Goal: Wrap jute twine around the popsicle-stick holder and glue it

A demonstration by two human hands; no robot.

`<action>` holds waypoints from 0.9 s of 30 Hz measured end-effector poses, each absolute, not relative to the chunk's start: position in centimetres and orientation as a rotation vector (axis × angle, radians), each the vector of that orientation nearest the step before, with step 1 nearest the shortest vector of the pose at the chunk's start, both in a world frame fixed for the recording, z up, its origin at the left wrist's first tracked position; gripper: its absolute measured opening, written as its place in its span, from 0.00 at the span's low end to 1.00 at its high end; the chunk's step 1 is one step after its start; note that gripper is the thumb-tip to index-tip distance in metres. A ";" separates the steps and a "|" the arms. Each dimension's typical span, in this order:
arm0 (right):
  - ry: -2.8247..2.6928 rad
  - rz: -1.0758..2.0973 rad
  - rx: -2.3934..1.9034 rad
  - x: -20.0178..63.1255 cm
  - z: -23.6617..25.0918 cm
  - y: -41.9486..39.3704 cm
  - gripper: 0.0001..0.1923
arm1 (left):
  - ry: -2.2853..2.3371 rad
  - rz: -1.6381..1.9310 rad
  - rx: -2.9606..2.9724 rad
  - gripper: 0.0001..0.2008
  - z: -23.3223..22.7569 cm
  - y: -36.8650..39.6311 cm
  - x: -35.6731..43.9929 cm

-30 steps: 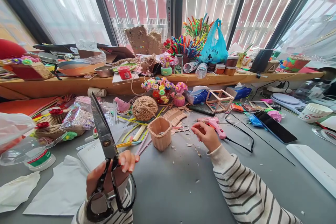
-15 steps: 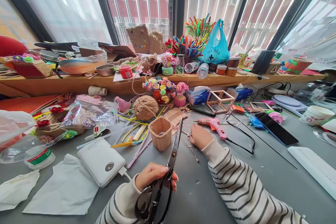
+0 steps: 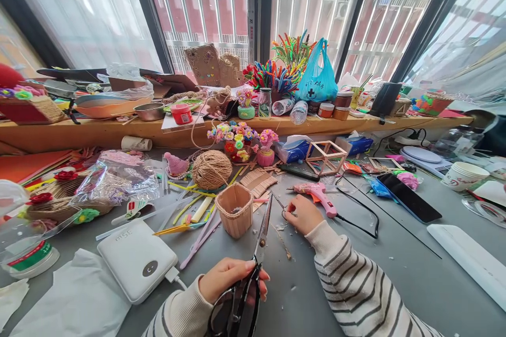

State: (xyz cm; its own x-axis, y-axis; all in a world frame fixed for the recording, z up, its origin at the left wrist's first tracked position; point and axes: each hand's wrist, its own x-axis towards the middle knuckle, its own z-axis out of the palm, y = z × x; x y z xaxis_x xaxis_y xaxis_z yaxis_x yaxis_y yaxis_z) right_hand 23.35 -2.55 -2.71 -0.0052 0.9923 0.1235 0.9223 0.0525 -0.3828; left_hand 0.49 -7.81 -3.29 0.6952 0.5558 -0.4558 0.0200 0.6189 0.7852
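My left hand [image 3: 231, 280] grips the black handles of large scissors [image 3: 261, 239], blades closed and pointing up toward the middle of the grey table [image 3: 276, 295]. My right hand [image 3: 302, 213] rests on the table with its fingers curled around small silver scissors [image 3: 281, 205], beside a pink glue gun [image 3: 316, 195]. A small basket made of wooden sticks [image 3: 236, 209] stands just left of the blade tip. Bits of cut twine lie between my hands.
A white power bank [image 3: 136, 258] and white paper [image 3: 75, 303] lie at the left. A twine ball [image 3: 211, 168], craft flowers [image 3: 237, 137], a wooden cube frame [image 3: 326, 155], a phone [image 3: 409, 197] and a black cable [image 3: 356, 216] crowd the back and right.
My left hand swung the large scissors from the far left to the middle of the table. My right hand lowered onto the small silver scissors.
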 end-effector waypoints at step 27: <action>-1.887 0.228 -1.510 26.2 -4.5 -5.3 0.14 | 0.875 -0.017 1.119 0.25 -2.8 -5.9 0.7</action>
